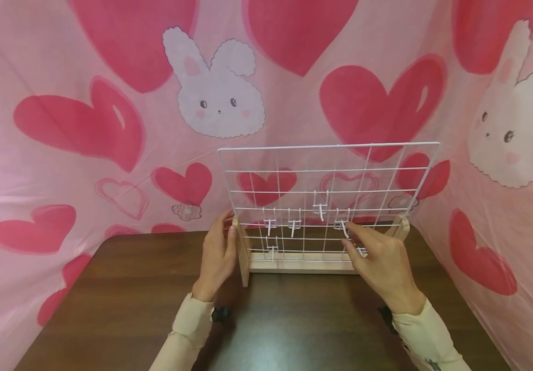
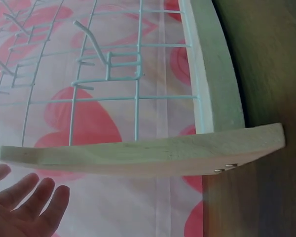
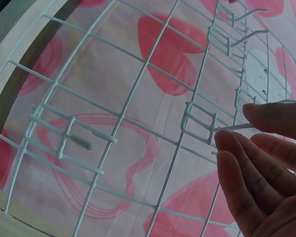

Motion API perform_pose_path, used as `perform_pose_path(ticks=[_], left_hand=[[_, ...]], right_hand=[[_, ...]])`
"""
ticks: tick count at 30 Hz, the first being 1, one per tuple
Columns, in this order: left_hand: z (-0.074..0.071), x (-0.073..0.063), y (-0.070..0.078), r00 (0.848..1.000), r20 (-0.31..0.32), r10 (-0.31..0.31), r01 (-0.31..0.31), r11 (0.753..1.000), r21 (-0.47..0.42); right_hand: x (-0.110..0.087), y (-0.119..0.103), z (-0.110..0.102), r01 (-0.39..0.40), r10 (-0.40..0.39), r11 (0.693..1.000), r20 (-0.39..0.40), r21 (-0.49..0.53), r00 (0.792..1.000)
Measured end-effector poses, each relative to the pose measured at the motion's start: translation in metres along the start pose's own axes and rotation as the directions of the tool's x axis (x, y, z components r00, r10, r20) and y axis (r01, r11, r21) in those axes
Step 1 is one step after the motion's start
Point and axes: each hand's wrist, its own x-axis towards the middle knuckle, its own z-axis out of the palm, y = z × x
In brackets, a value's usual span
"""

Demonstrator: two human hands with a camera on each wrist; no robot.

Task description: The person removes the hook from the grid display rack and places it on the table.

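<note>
A white wire grid panel (image 1: 329, 146) stands upright in a pale wooden stand (image 1: 301, 265). My right hand (image 1: 383, 260) is at the grid's right half, pinching the prong of a white wire hook (image 3: 200, 123) between thumb and fingertips. That hook lies against the grid wires. At the stand's left upright (image 2: 138, 154) is my left hand (image 1: 218, 252), its fingers extended beside the outer face near the top end. Whether it presses the wood I cannot tell. Several other white hooks hang on the grid, among them a lower left hook (image 2: 108, 66) and a lower right hook (image 3: 64, 136).
The stand rests on a dark brown wooden table (image 1: 141, 288), near its back edge. Behind and beside the table hangs a pink cloth (image 1: 289, 118) printed with hearts and rabbits. A dark strap piece (image 1: 222, 314) shows beside the left wrist.
</note>
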Motion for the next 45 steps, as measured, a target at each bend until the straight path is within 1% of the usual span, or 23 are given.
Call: perform_pose_path(ticks=[2, 5, 10, 14, 21, 24, 28, 31, 37, 39, 42, 45], left_hand=[[0.001, 0.002, 0.000, 1.000, -0.011, 0.006, -0.006, 1.000, 0.001], [0.003, 0.005, 0.000, 1.000, -0.027, -0.007, 0.006, 1.000, -0.013], [0.003, 0.007, 0.000, 0.998, -0.039, -0.059, 0.057, 0.997, -0.052], [0.000, 0.008, 0.001, 0.996, -0.020, -0.091, 0.090, 0.994, -0.069], [-0.001, 0.008, -0.004, 0.994, 0.026, -0.103, 0.105, 0.988, -0.117], [-0.002, 0.009, -0.006, 0.990, 0.041, -0.135, 0.139, 0.979, -0.150], [-0.004, 0.010, -0.008, 0.977, 0.064, -0.203, 0.213, 0.950, -0.229], [-0.005, 0.012, -0.009, 0.970, 0.082, -0.228, 0.242, 0.933, -0.268], [-0.007, 0.014, -0.010, 0.965, 0.113, -0.235, 0.258, 0.925, -0.279], [-0.007, 0.013, -0.011, 0.964, 0.119, -0.237, 0.262, 0.922, -0.285], [-0.008, 0.013, -0.012, 0.963, 0.123, -0.239, 0.266, 0.917, -0.297], [-0.008, 0.012, -0.013, 0.964, 0.116, -0.237, 0.262, 0.918, -0.299]], right_hand=[[0.000, 0.000, 0.001, -0.002, 0.002, 1.000, 0.003, -0.001, 1.000], [0.000, -0.001, 0.002, -0.014, 0.014, 1.000, 0.006, 0.004, 1.000], [0.000, -0.001, 0.002, -0.010, 0.010, 1.000, 0.012, 0.000, 1.000], [0.000, 0.000, 0.003, 0.008, -0.008, 1.000, 0.011, -0.019, 1.000], [0.001, 0.000, 0.002, 0.010, -0.010, 1.000, 0.016, -0.022, 1.000], [0.001, 0.001, 0.003, 0.011, -0.011, 1.000, 0.014, -0.015, 1.000], [0.002, 0.002, 0.002, 0.008, -0.008, 1.000, 0.020, -0.010, 1.000], [0.002, 0.002, 0.003, 0.003, -0.003, 1.000, 0.018, -0.005, 1.000], [0.003, 0.003, 0.004, 0.009, -0.009, 1.000, -0.001, -0.009, 1.000], [0.003, 0.003, 0.005, 0.006, -0.006, 1.000, -0.004, 0.010, 1.000], [0.003, 0.003, 0.005, 0.020, -0.019, 0.999, -0.017, 0.032, 1.000], [0.004, 0.003, 0.006, 0.039, -0.038, 0.998, -0.026, 0.043, 0.999]])
